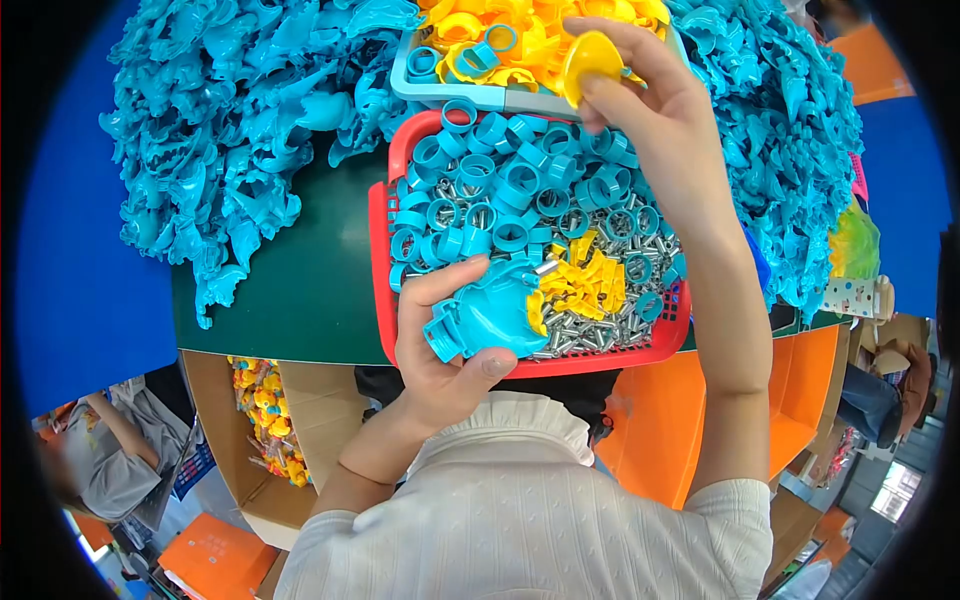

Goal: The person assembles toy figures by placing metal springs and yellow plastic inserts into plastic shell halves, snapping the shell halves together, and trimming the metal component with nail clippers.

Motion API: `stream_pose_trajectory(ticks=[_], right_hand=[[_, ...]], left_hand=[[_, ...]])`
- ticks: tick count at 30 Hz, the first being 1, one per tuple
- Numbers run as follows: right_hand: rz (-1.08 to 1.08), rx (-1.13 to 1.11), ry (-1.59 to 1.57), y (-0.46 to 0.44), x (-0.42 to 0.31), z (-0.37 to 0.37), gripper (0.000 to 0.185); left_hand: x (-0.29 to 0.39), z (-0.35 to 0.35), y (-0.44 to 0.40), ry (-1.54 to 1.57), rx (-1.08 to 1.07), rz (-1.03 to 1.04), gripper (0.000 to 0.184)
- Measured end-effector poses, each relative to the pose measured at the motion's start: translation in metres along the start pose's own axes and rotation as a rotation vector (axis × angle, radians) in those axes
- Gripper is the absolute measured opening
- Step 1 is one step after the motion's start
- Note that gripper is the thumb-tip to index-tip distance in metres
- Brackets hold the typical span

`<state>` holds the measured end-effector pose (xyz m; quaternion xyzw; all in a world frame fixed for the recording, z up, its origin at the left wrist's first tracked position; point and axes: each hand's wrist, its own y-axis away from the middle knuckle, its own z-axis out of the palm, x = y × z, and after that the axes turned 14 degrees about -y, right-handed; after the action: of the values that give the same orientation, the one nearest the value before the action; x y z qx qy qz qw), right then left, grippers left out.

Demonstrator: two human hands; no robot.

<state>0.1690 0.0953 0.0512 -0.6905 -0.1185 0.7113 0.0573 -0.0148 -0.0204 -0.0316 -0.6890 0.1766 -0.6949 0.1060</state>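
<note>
My left hand (430,365) grips a blue plastic shell part (490,315), held over the near side of a red basket (381,270). A small yellow piece (537,312) shows at the shell's right end, beside a short metal pin (545,267). Higher up and to the right, my right hand (665,125) pinches a rounded yellow plastic piece (588,62) between thumb and fingers, above the yellow parts. Blue rings (518,180), small yellow pieces (598,285) and metal pins (590,335) fill the basket below my hands.
Behind the basket stands a light blue tray (455,95) of yellow parts (530,25). Large heaps of blue shells lie left (230,120) and right (770,150) on the dark green table (320,270). A cardboard box (325,410) and orange bins (660,420) stand below; another person (130,450) sits left.
</note>
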Motion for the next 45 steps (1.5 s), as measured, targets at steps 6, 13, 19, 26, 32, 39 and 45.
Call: stream_pose_trajectory(ticks=[6, 13, 19, 26, 32, 39, 45], right_hand=[[0.188, -0.010, -0.237, 0.043, -0.004, -0.007, 0.022], [-0.027, 0.118, -0.297, 0.088, -0.007, 0.007, 0.031], [-0.046, 0.059, -0.236, 0.104, -0.004, 0.012, 0.021], [-0.103, -0.163, 0.012, 0.101, 0.003, 0.026, 0.021], [-0.219, -0.136, 0.340, 0.102, -0.002, 0.025, 0.025], [-0.399, -0.142, 0.435, 0.106, 0.007, 0.026, 0.030], [-0.413, -0.136, 0.488, 0.108, 0.003, 0.026, 0.031]], left_hand=[[0.004, 0.003, -0.004, 0.097, -0.088, -0.088, 0.060], [0.012, 0.010, 0.000, 0.326, -0.122, -0.304, 0.056], [0.013, 0.012, 0.000, 0.298, -0.183, -0.331, 0.056], [0.022, 0.012, 0.004, 0.401, -0.154, -0.416, 0.052], [0.023, 0.009, 0.011, 0.389, -0.150, -0.520, 0.053], [0.022, 0.012, 0.011, 0.298, -0.105, -0.494, 0.048], [0.026, 0.012, 0.008, 0.249, -0.052, -0.497, 0.048]])
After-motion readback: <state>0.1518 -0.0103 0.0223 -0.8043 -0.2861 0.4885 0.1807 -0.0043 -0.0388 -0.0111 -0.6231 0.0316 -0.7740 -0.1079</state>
